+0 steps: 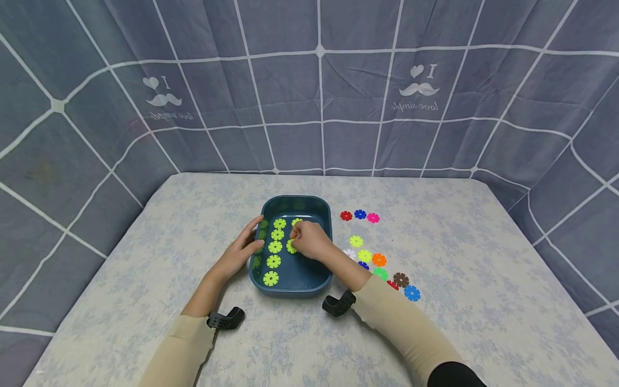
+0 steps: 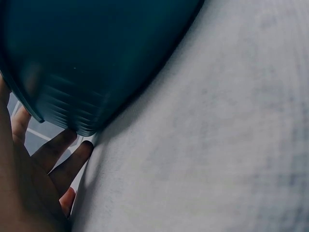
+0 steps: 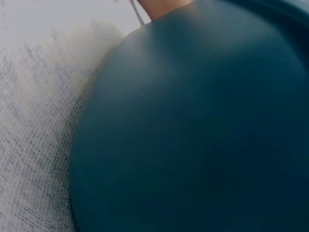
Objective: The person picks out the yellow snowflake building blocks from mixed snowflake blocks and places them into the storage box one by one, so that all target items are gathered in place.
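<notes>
A dark teal plastic tray [image 1: 290, 293] lies on the table, with several yellow-green notched discs [image 1: 273, 262] in a column along its left side. My left hand [image 1: 235, 257] rests against the tray's left rim. Its fingers spread along the tray's outer wall [image 2: 63, 63] in the left wrist view. Inside the tray, my right hand [image 1: 311, 240] pinches a yellow-green notched disc [image 1: 291, 246] near the bottom, right of the column. Another such disc [image 1: 296, 221] shows partly just beyond the fingers. In the right wrist view the tray wall [image 3: 183, 135] hides the fingertips.
Right of the tray lie loose discs: red [image 1: 346, 215], dark blue [image 1: 360, 214] and pink [image 1: 373, 217] at the back. Nearer are yellow [image 1: 355, 241], orange [image 1: 379, 260], brown [image 1: 401, 279] and light blue [image 1: 412, 293] ones. A grey checked curtain [image 1: 290, 97] surrounds the table.
</notes>
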Action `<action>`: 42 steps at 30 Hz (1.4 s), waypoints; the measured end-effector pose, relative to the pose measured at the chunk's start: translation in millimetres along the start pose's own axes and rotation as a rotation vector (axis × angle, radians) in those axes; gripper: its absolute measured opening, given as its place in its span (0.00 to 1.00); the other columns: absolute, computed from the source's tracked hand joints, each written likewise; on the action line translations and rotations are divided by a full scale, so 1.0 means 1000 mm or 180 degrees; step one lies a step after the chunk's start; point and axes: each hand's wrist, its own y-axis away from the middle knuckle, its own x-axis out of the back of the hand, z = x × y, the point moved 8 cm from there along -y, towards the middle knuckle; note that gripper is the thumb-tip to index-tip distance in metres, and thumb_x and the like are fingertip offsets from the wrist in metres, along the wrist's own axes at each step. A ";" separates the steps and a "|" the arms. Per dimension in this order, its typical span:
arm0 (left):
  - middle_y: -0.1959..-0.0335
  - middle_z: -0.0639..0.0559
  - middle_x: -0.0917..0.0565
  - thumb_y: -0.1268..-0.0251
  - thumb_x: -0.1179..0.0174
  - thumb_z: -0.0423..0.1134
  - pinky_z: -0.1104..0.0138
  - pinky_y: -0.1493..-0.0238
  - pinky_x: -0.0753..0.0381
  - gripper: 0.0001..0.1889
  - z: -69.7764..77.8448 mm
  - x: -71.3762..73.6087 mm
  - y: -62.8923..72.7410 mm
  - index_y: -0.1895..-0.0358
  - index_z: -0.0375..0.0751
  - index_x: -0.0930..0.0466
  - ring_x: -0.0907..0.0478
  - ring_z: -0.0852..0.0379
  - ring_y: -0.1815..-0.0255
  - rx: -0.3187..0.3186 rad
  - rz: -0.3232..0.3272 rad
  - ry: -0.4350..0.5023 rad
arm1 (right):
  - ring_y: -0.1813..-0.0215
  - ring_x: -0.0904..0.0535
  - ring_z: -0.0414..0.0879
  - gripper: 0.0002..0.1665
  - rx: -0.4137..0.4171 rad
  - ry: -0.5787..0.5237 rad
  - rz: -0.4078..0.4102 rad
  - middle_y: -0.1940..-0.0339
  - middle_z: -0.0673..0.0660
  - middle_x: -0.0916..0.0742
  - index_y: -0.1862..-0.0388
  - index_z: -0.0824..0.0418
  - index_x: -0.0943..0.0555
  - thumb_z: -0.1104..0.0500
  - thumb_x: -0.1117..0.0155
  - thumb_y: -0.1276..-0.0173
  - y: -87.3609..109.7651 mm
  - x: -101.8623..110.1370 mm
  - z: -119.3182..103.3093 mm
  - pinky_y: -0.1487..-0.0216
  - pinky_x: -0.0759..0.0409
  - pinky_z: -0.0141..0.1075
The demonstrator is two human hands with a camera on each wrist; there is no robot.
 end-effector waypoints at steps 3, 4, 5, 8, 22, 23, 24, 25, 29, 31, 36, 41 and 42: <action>0.25 0.32 0.45 0.23 0.52 0.39 0.38 0.33 0.44 0.32 -0.002 0.001 0.000 0.21 0.54 0.53 0.46 0.34 0.26 0.0015 0.0008 -0.0026 | 0.75 0.26 0.43 0.02 -0.0093 0.0085 -0.0027 0.77 0.53 0.21 0.65 0.66 0.18 0.68 0.35 0.37 -0.001 -0.001 0.001 0.73 0.27 0.31; 0.25 0.32 0.45 0.23 0.52 0.39 0.38 0.33 0.44 0.32 -0.001 0.001 0.000 0.21 0.54 0.53 0.46 0.34 0.26 0.0015 0.0012 -0.0036 | 0.75 0.26 0.44 0.02 -0.0120 0.0116 -0.0033 0.77 0.53 0.21 0.65 0.66 0.18 0.68 0.35 0.37 -0.001 -0.002 0.001 0.74 0.27 0.31; 0.25 0.32 0.45 0.23 0.52 0.40 0.38 0.33 0.44 0.33 -0.002 0.001 0.000 0.21 0.54 0.53 0.46 0.34 0.26 0.0023 0.0017 -0.0049 | 0.75 0.26 0.44 0.02 -0.0137 0.0139 -0.0037 0.77 0.53 0.21 0.65 0.66 0.18 0.68 0.35 0.36 0.000 -0.002 0.002 0.74 0.27 0.31; 0.25 0.33 0.45 0.23 0.52 0.40 0.38 0.33 0.44 0.33 -0.002 0.001 0.000 0.21 0.54 0.53 0.46 0.34 0.26 0.0036 0.0020 -0.0062 | 0.74 0.26 0.44 0.02 -0.0195 0.0201 -0.0037 0.75 0.54 0.20 0.65 0.66 0.18 0.68 0.35 0.36 -0.001 -0.003 0.003 0.74 0.26 0.31; 0.25 0.33 0.45 0.23 0.53 0.39 0.38 0.33 0.45 0.33 -0.002 0.001 0.001 0.21 0.53 0.54 0.47 0.35 0.26 0.0030 0.0019 -0.0033 | 0.74 0.26 0.44 0.03 -0.0223 0.0650 -0.0077 0.78 0.53 0.22 0.72 0.63 0.19 0.69 0.36 0.40 -0.002 -0.005 0.003 0.76 0.29 0.31; 0.25 0.33 0.46 0.23 0.53 0.39 0.38 0.33 0.45 0.33 -0.002 0.001 0.001 0.21 0.54 0.54 0.47 0.35 0.26 0.0033 0.0021 -0.0036 | 0.74 0.26 0.44 0.03 -0.0225 0.0661 -0.0077 0.79 0.53 0.22 0.72 0.63 0.19 0.69 0.36 0.40 -0.002 -0.005 0.003 0.76 0.29 0.31; 0.25 0.33 0.46 0.23 0.53 0.39 0.38 0.33 0.45 0.33 -0.002 0.001 0.001 0.21 0.53 0.54 0.47 0.35 0.26 0.0036 0.0022 -0.0040 | 0.75 0.26 0.44 0.03 -0.0226 0.0667 -0.0078 0.79 0.53 0.22 0.72 0.63 0.19 0.69 0.36 0.40 -0.002 -0.005 0.003 0.77 0.29 0.31; 0.25 0.33 0.46 0.23 0.53 0.39 0.38 0.33 0.45 0.33 -0.002 0.001 0.001 0.21 0.53 0.54 0.47 0.35 0.26 0.0038 0.0023 -0.0042 | 0.75 0.27 0.44 0.03 -0.0234 0.0677 -0.0076 0.80 0.52 0.23 0.72 0.63 0.19 0.69 0.36 0.40 -0.002 -0.005 0.003 0.77 0.30 0.30; 0.25 0.33 0.46 0.23 0.53 0.39 0.38 0.33 0.45 0.33 -0.002 0.001 0.001 0.21 0.53 0.54 0.47 0.35 0.26 0.0041 0.0027 -0.0035 | 0.79 0.30 0.43 0.09 -0.0271 0.0713 -0.0106 0.83 0.52 0.26 0.78 0.62 0.22 0.69 0.36 0.40 -0.002 -0.006 0.003 0.79 0.32 0.30; 0.25 0.33 0.46 0.23 0.53 0.39 0.38 0.33 0.45 0.33 -0.002 0.000 0.001 0.21 0.53 0.54 0.47 0.34 0.26 0.0040 0.0023 -0.0031 | 0.81 0.32 0.42 0.15 -0.0303 0.0737 -0.0137 0.86 0.51 0.29 0.83 0.60 0.26 0.69 0.36 0.39 -0.002 -0.007 0.003 0.80 0.34 0.30; 0.25 0.32 0.47 0.23 0.53 0.39 0.38 0.33 0.46 0.33 -0.001 0.000 0.001 0.21 0.53 0.54 0.48 0.34 0.26 0.0029 0.0011 -0.0040 | 0.85 0.37 0.42 0.23 -0.0365 0.0769 -0.0174 0.90 0.50 0.34 0.89 0.57 0.33 0.69 0.36 0.39 -0.001 -0.007 0.004 0.82 0.37 0.30; 0.25 0.32 0.47 0.23 0.53 0.38 0.38 0.33 0.46 0.33 0.000 0.000 0.001 0.21 0.52 0.54 0.49 0.34 0.25 0.0010 0.0009 -0.0053 | 0.85 0.37 0.42 0.23 -0.0392 0.0753 -0.0172 0.90 0.50 0.34 0.89 0.57 0.33 0.70 0.36 0.39 -0.001 -0.008 0.005 0.82 0.38 0.30; 0.25 0.32 0.47 0.23 0.53 0.38 0.38 0.33 0.46 0.33 0.000 0.000 0.001 0.21 0.52 0.54 0.48 0.34 0.26 0.0007 0.0008 -0.0053 | 0.84 0.37 0.42 0.23 -0.0396 0.0747 -0.0172 0.89 0.50 0.34 0.89 0.57 0.33 0.69 0.36 0.39 -0.002 -0.008 0.005 0.82 0.37 0.30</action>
